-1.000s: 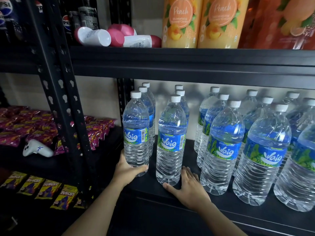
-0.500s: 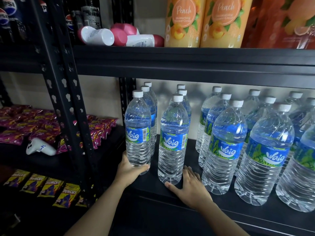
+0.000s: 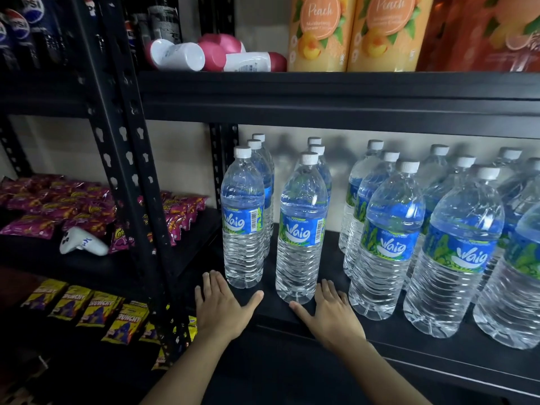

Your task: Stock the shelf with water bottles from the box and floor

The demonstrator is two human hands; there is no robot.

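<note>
I see bottles (image 3: 301, 229) upright in rows on a black shelf (image 3: 409, 355) against a pale wall. The left hand (image 3: 222, 311) and right hand (image 3: 330, 314) are spread flat, empty, at its front. The rightmost bottles are cut off.

The water bottles (image 3: 298, 267) are clear, ribbed plastic with glossy printed labels (image 3: 301, 232) and matt white caps (image 3: 309, 158). The shelf (image 3: 336, 92) is black painted metal, smooth and matt. The purple snack packets (image 3: 55, 200) are shiny crinkled film, possibly foil.
</note>
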